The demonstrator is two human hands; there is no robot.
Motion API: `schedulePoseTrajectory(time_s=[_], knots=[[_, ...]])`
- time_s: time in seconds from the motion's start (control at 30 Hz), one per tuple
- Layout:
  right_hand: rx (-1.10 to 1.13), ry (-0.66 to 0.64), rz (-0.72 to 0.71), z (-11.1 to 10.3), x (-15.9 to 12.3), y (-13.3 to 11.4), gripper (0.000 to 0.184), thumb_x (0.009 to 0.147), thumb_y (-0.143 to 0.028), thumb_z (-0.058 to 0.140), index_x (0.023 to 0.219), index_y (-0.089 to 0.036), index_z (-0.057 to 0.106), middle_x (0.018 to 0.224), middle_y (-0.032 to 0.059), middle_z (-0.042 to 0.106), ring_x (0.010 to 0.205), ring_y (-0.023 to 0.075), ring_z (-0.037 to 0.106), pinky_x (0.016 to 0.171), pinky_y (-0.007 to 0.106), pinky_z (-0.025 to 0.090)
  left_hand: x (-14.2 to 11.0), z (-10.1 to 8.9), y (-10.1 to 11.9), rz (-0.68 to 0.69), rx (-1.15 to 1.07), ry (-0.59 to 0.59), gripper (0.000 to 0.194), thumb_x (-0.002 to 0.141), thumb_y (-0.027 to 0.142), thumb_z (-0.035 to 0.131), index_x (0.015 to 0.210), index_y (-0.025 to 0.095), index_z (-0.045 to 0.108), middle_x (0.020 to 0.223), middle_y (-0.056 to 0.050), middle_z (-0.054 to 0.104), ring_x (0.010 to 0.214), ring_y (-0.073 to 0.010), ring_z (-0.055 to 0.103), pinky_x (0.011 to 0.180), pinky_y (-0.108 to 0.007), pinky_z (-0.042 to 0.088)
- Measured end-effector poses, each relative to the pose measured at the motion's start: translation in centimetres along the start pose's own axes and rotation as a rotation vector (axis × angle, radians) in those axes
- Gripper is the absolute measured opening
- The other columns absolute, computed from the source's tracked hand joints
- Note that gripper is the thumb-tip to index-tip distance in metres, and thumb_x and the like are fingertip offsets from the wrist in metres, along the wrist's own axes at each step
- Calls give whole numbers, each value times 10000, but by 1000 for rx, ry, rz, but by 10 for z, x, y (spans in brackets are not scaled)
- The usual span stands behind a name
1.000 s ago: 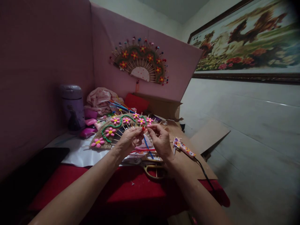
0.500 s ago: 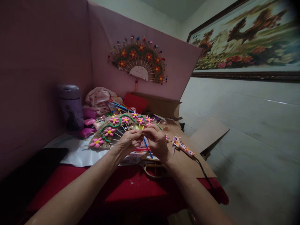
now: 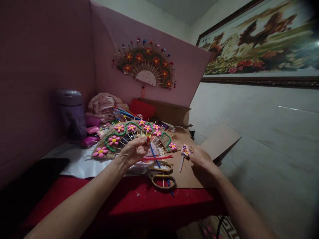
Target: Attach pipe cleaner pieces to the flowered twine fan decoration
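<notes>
In the head view, my left hand (image 3: 134,150) is closed in a pinch on a small red piece (image 3: 148,138), its exact kind too small to make out. It hovers in front of a half-round fan (image 3: 116,132) of twine and thin sticks, decorated with pink flowers and a wavy green strand. To the right, my right hand (image 3: 200,156) is wrapped round the handle of a flower-patterned glue gun (image 3: 185,150), which hides most of that handle. Scissors (image 3: 163,186) with gold-brown handles lie below my left hand, beside a red strip (image 3: 165,157) and a blue strip (image 3: 155,155).
A purple flask (image 3: 72,116) stands at the left near pink packets (image 3: 92,130) and crumpled cloth (image 3: 104,104). Cardboard (image 3: 196,177) lies under the right side of the red-covered table (image 3: 119,202). A finished-looking fan (image 3: 147,63) hangs on the pink panel behind.
My right hand has left the red piece and moved right onto the glue gun's handle. My left hand keeps the red piece. The view has shifted slightly.
</notes>
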State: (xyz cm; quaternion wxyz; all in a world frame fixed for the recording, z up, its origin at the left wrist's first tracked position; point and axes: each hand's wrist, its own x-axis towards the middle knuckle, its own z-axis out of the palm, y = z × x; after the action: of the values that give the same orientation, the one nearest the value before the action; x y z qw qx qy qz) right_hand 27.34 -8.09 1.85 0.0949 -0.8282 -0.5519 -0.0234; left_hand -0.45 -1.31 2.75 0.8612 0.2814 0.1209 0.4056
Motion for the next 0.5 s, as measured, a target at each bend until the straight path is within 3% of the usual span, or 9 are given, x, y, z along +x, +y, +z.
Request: schedulePoseTrajectory(time_s=[0.1,0.3,0.43,0.5], knots=[[-29,-40,-60,11,3,24,430,761,-204,492,1188,-177,538,1172,146,577,1030,271,545,762,315,393,1,-2,-1,-5,-37,23,66,659,10,604,685,63,635,608,-52,550,535,-64,491,402,-108,396],[42,-4,-134,23,5,34,423,696,-182,518,1117,-155,559,1120,128,598,993,246,550,749,279,380,2,-9,0,-29,-34,-55,65,684,4,588,710,50,625,614,-49,526,521,-54,456,398,-102,376],[224,173,31,13,-6,31,328,746,-287,505,1039,-157,574,914,123,641,836,243,583,648,284,381,1,-8,1,-45,-24,-44,64,671,7,603,716,49,623,609,-43,514,505,-54,436,365,-98,337],[439,256,27,2,-20,22,262,768,-366,507,911,-160,585,761,88,621,696,205,572,579,269,375,1,-7,0,-48,-14,-51,76,655,7,616,717,51,622,610,-41,514,502,-56,433,359,-99,329]])
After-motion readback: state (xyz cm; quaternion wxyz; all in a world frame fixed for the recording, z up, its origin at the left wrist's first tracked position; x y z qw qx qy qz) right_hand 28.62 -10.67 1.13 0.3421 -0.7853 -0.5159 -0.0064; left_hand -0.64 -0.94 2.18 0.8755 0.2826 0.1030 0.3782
